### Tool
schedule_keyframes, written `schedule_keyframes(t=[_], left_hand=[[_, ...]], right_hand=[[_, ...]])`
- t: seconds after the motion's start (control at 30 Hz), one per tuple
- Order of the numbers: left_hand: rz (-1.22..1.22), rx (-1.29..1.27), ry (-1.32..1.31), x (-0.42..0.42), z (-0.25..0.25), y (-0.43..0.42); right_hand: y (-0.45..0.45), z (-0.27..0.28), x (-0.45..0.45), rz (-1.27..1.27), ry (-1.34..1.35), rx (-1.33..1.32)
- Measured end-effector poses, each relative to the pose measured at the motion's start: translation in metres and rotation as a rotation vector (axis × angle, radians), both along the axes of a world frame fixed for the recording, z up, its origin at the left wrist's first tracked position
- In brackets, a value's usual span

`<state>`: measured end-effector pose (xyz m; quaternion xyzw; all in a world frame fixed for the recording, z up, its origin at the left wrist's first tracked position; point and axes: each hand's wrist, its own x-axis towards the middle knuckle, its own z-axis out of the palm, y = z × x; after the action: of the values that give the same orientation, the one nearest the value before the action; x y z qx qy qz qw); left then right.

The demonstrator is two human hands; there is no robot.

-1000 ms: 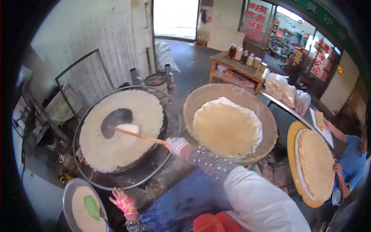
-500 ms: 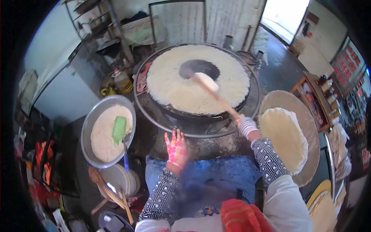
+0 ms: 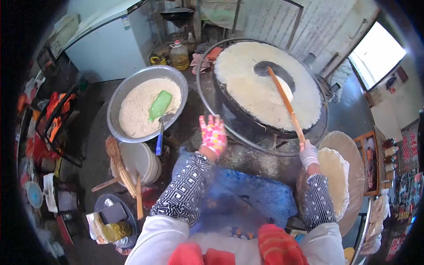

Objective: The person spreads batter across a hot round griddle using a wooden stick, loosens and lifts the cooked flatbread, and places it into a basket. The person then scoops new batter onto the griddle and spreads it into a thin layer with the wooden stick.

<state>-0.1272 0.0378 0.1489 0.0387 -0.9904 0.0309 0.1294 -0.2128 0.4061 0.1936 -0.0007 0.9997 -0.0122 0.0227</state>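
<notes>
My right hand [image 3: 308,153], in a striped white glove, is closed round the end of a long wooden spreading stick [image 3: 285,96]. The stick reaches over a large round griddle [image 3: 238,108], its far tip at the dark bare patch in the middle. A thin pale layer of batter [image 3: 240,62] covers most of the griddle. A white lump of dough or batter [image 3: 286,92] shows partly behind the stick. My left hand [image 3: 213,136], in a pink patterned glove, has its fingers spread near the metal ring [image 3: 202,88] around the griddle; I cannot tell whether it touches.
Left of the griddle stands a metal basin [image 3: 115,110] of batter with a green scraper [image 3: 160,104] and a blue-handled tool [image 3: 159,142]. Below it are a white bucket [image 3: 148,165] and a straw brush [image 3: 115,154]. Flatbread [image 3: 333,176] lies on a round board [image 3: 353,165] at right.
My view has turned left, bringing the basin closer to the middle. The stick now points more steeply away from me, still in my right hand. My left hand stays spread near the ring.
</notes>
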Motion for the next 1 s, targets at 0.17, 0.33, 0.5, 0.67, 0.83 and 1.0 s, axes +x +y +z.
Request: schedule_keyframes(t=[0.17,0.33,0.5,0.67,0.83,1.0], left_hand=[[-0.251,0.167,0.043,0.023,0.003,0.061],[-0.189,0.055,-0.027,0.013,-0.016,0.049],[-0.134,-0.055,-0.174,0.008,0.007,0.021],[-0.042,-0.041,-0.164,0.001,0.013,-0.003],[0.114,-0.019,-0.161,-0.021,0.011,-0.017],[-0.229,0.099,0.037,0.003,0.029,0.068]], right_hand=[[0.025,-0.023,-0.006,-0.027,0.083,-0.009],[-0.009,-0.003,0.004,0.03,0.058,-0.04],[0.021,-0.029,-0.019,-0.065,0.085,0.011],[0.021,-0.028,-0.006,0.044,0.108,0.027],[0.019,-0.008,-0.013,0.023,0.13,-0.014],[0.026,-0.033,-0.015,0.039,0.085,0.027]])
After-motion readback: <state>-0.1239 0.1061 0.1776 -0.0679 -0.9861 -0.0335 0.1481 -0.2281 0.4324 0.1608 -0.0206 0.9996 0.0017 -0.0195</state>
